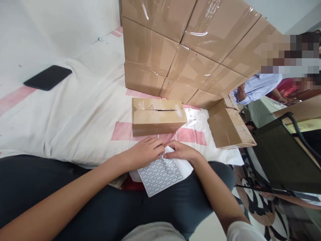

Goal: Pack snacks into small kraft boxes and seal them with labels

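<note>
A white sheet of small blue-edged sticker labels lies across my lap. My left hand has its fingers curled and pinched at the sheet's top edge. My right hand rests closed on the same edge, fingertips meeting the left hand's. Just beyond both hands a small brown cardboard box with a torn taped seam sits on the white and pink cloth.
A tall stack of taped cardboard cartons rises behind the small box. Another small carton stands at the right. A black phone lies far left. Another person in a light blue sleeve sits at the right.
</note>
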A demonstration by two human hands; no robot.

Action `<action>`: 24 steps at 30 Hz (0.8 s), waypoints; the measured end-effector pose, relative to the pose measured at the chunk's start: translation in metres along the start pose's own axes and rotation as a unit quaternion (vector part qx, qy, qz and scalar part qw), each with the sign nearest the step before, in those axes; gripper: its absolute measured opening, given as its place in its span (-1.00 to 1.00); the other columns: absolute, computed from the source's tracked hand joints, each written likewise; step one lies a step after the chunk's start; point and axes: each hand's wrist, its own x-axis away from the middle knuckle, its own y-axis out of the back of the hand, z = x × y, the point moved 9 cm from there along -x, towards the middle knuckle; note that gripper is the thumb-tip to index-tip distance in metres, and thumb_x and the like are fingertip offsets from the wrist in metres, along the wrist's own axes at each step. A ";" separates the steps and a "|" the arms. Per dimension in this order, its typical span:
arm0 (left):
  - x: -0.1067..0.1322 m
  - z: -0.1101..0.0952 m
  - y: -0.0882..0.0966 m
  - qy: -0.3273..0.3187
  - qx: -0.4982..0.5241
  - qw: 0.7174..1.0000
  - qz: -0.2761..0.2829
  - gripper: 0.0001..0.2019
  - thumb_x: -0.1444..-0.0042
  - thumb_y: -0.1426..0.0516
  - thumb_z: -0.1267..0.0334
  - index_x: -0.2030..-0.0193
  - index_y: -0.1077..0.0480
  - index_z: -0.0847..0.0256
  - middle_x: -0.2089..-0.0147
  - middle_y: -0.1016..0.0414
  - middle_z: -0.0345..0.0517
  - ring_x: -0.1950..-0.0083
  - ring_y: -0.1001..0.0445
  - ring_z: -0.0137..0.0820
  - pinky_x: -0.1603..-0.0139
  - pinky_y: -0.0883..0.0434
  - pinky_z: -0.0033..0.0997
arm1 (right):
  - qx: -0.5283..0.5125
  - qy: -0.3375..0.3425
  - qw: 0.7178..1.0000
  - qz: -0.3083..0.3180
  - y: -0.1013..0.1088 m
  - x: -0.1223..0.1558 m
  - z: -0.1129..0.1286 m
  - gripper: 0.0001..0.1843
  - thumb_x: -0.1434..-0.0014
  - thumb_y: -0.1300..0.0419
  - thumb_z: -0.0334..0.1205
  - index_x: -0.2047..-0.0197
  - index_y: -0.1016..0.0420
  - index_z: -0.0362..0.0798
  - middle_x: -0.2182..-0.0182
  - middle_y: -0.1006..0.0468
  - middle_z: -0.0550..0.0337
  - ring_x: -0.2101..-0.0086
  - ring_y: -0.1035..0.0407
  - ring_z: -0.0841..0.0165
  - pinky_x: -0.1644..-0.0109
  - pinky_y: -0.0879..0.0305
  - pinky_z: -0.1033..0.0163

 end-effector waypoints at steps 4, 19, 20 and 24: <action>0.005 -0.002 -0.009 -0.004 -0.012 1.000 -0.012 -0.87 -0.38 -0.03 0.33 0.09 -0.40 0.22 0.03 -0.45 0.01 -0.01 -0.44 -0.18 -0.04 -0.39 -0.14 | 0.019 0.009 1.000 0.006 -0.002 -0.004 -0.004 -0.73 -0.07 -0.37 -0.19 0.15 -0.67 -0.10 0.26 -0.65 0.24 0.22 -0.48 0.31 0.01 -0.37 0.25; 0.010 0.002 -0.017 -0.041 -0.042 0.994 -0.097 -0.75 -0.28 0.02 0.47 0.11 -0.43 0.11 0.07 -0.51 -0.09 0.13 -0.46 -0.25 0.12 -0.33 -0.28 | 0.021 -0.025 0.999 0.042 -0.003 -0.013 -0.025 -0.62 0.01 -0.49 -0.08 0.19 -0.57 -0.12 0.30 -0.55 0.31 0.30 -0.40 0.44 0.14 -0.30 0.42; 0.010 0.001 -0.015 -0.050 -0.048 0.992 -0.108 -0.76 -0.29 0.02 0.47 0.13 -0.42 0.11 0.07 -0.51 -0.09 0.13 -0.45 -0.25 0.11 -0.32 -0.27 | 0.025 -0.024 0.998 0.043 -0.003 -0.013 -0.025 -0.64 -0.02 -0.48 -0.11 0.18 -0.58 -0.13 0.29 -0.55 0.30 0.29 -0.40 0.44 0.12 -0.30 0.43; 0.010 -0.005 -0.009 -0.076 -0.059 0.987 -0.128 -0.76 -0.27 0.03 0.51 0.18 -0.39 0.12 0.11 -0.51 -0.11 0.17 -0.42 -0.28 0.17 -0.27 -0.31 | 0.073 -0.024 0.996 0.043 -0.003 -0.016 -0.027 -0.73 -0.14 -0.40 -0.16 0.14 -0.59 -0.15 0.27 -0.57 0.27 0.27 -0.41 0.44 0.12 -0.29 0.44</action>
